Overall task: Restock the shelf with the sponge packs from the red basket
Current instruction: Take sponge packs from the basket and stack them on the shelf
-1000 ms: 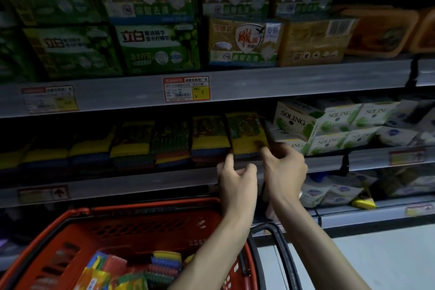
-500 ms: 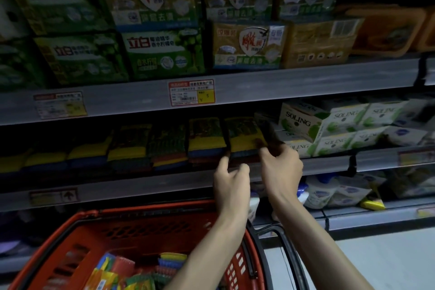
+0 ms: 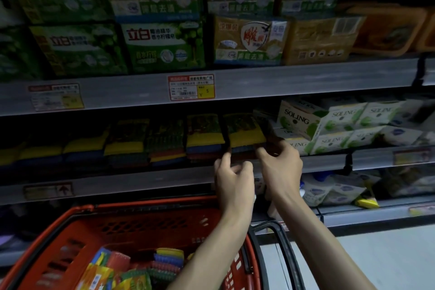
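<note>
A row of sponge packs (image 3: 204, 139) with yellow, blue and red layers stands on the middle shelf (image 3: 141, 181). At the row's right end, my right hand (image 3: 281, 167) pinches the bottom of a dark sponge pack (image 3: 266, 128) that stands edge-on between the last yellow-fronted pack (image 3: 246, 133) and the white boxes. My left hand (image 3: 234, 180) is just left of it, index finger raised against that yellow pack's lower corner, other fingers curled and holding nothing. The red basket (image 3: 141, 208) sits below at the lower left with several colourful sponge packs (image 3: 164, 263) inside.
White and green SOLING boxes (image 3: 341, 125) fill the middle shelf to the right of the sponges. Green and gold soap packs (image 3: 164, 47) crowd the upper shelf, above a price tag (image 3: 191, 88). The basket's black handle (image 3: 283, 245) hangs at its right. Bagged goods (image 3: 334, 188) lie on the lower shelf.
Both hands have stayed at the row's right end. A dark pack now stands edge-on beside the last yellow-fronted pack, and my left index finger has risen to that pack's corner.
</note>
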The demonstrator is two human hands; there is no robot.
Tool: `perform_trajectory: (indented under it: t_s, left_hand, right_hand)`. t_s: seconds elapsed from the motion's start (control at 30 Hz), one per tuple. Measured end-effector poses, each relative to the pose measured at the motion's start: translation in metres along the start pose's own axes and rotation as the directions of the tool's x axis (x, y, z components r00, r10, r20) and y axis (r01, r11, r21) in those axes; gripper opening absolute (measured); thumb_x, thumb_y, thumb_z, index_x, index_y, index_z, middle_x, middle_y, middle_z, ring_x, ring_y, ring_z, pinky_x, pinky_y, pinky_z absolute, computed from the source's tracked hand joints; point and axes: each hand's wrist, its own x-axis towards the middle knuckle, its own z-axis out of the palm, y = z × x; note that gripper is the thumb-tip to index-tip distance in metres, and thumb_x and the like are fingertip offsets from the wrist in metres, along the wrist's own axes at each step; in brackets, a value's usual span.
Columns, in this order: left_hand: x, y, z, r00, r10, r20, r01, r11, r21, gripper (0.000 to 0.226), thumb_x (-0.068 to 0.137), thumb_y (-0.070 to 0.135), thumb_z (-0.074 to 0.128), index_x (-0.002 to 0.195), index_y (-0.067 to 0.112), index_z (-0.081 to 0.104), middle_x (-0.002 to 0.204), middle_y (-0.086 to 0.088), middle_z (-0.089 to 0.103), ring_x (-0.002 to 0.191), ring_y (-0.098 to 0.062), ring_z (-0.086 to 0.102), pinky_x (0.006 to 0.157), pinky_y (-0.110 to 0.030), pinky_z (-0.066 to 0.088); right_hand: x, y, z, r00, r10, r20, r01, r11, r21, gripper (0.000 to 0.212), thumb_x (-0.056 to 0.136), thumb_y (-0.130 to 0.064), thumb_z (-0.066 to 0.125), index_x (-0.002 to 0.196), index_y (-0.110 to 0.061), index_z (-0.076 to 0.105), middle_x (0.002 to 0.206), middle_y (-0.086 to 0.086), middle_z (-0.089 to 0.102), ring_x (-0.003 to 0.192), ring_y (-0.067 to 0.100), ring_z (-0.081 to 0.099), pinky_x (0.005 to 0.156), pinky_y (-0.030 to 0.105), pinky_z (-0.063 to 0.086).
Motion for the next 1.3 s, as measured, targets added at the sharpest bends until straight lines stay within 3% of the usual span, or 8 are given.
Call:
perform_trajectory:
  t_s: [0.27, 0.43, 0.57, 0.7, 0.8, 1.0, 1.17, 1.3]
  left_hand:
    - [-0.006, 0.002, -0.001, 1.000, -0.021, -0.017, 0.020, 0.999, -0.043, 0.057, 0.101, 0.015, 0.057, 0.155, 0.022, 0.040, 0.095, 0.024, 0.052, 0.084, 0.009, 0.051, 0.049, 0.001, 0.040]
    - [-0.008, 0.000, -0.007, 0.999, 0.024, -0.027, -0.025, 0.999, -0.043, 0.058, 0.100, 0.016, 0.058, 0.155, 0.024, 0.041, 0.096, 0.028, 0.049, 0.087, 0.012, 0.050, 0.070, -0.008, 0.040]
    - [-0.014, 0.000, -0.019, 0.997, 0.071, -0.026, -0.071, 0.997, -0.029, 0.053, 0.101, 0.013, 0.056, 0.151, 0.027, 0.046, 0.104, 0.029, 0.048, 0.090, 0.014, 0.052, 0.065, -0.001, 0.040]
    - [-0.013, -0.005, -0.047, 0.985, 0.150, -0.081, -0.148, 0.989, 0.027, 0.044, 0.100, 0.008, 0.056, 0.141, 0.026, 0.055, 0.126, 0.012, 0.058, 0.101, 0.005, 0.058, 0.068, 0.002, 0.044]
    - [-0.006, -0.010, -0.066, 0.972, 0.197, -0.125, -0.188, 0.979, 0.077, 0.036, 0.100, 0.010, 0.058, 0.131, 0.029, 0.059, 0.121, 0.010, 0.061, 0.100, 0.000, 0.062, 0.069, -0.004, 0.047]
    - [0.011, -0.016, -0.083, 0.979, 0.111, -0.172, -0.106, 0.994, 0.036, 0.018, 0.097, 0.012, 0.067, 0.104, 0.027, 0.072, 0.098, 0.007, 0.074, 0.093, -0.011, 0.072, 0.077, -0.021, 0.056]
    - [0.019, -0.022, -0.085, 0.981, 0.047, -0.186, -0.044, 0.999, 0.019, 0.011, 0.096, 0.014, 0.071, 0.100, 0.024, 0.073, 0.096, 0.004, 0.075, 0.093, -0.012, 0.073, 0.080, -0.024, 0.058]
    - [0.025, -0.023, -0.085, 0.976, -0.006, -0.219, -0.004, 0.999, -0.045, 0.007, 0.095, 0.016, 0.072, 0.098, 0.022, 0.074, 0.090, 0.002, 0.077, 0.087, -0.011, 0.074, 0.072, -0.022, 0.054]
  right_hand:
    - [-0.004, -0.001, -0.006, 0.999, -0.031, 0.032, 0.032, 0.999, -0.026, 0.026, 0.089, -0.016, 0.066, 0.114, -0.017, 0.073, 0.090, -0.004, 0.072, 0.087, 0.019, 0.067, 0.074, 0.028, 0.045]
    - [-0.006, -0.002, -0.010, 0.997, -0.018, 0.074, 0.020, 0.999, -0.028, 0.027, 0.090, -0.016, 0.066, 0.117, -0.017, 0.073, 0.093, -0.004, 0.070, 0.091, 0.017, 0.065, 0.078, 0.027, 0.045]
    - [-0.008, -0.001, -0.012, 0.997, -0.006, 0.071, 0.008, 1.000, -0.025, 0.032, 0.090, -0.014, 0.067, 0.121, -0.016, 0.072, 0.101, 0.000, 0.074, 0.101, 0.018, 0.068, 0.085, 0.027, 0.048]
    - [-0.021, -0.003, -0.016, 0.993, -0.117, 0.011, 0.117, 0.991, -0.066, 0.026, 0.092, -0.016, 0.066, 0.118, -0.018, 0.070, 0.097, -0.005, 0.070, 0.089, 0.013, 0.066, 0.079, 0.027, 0.046]
    - [-0.037, -0.005, -0.006, 0.986, -0.166, 0.030, 0.165, 0.986, 0.029, 0.016, 0.094, -0.018, 0.067, 0.107, -0.022, 0.074, 0.091, -0.007, 0.073, 0.085, 0.004, 0.066, 0.080, 0.030, 0.053]
    - [-0.059, -0.005, 0.032, 0.942, 0.108, 0.317, -0.183, 0.959, 0.217, 0.008, 0.092, -0.025, 0.076, 0.085, -0.022, 0.080, 0.063, 0.000, 0.073, 0.066, 0.018, 0.068, 0.066, 0.036, 0.053]
    - [-0.063, -0.009, 0.049, 0.862, 0.334, 0.381, -0.460, 0.831, 0.313, 0.008, 0.089, -0.024, 0.080, 0.085, -0.017, 0.080, 0.073, 0.012, 0.077, 0.075, 0.030, 0.075, 0.087, 0.049, 0.061]
    - [-0.059, -0.014, 0.059, 0.851, 0.412, 0.326, -0.521, 0.740, 0.426, 0.018, 0.091, -0.013, 0.077, 0.074, -0.011, 0.072, 0.073, 0.008, 0.074, 0.064, 0.022, 0.065, 0.075, 0.038, 0.057]
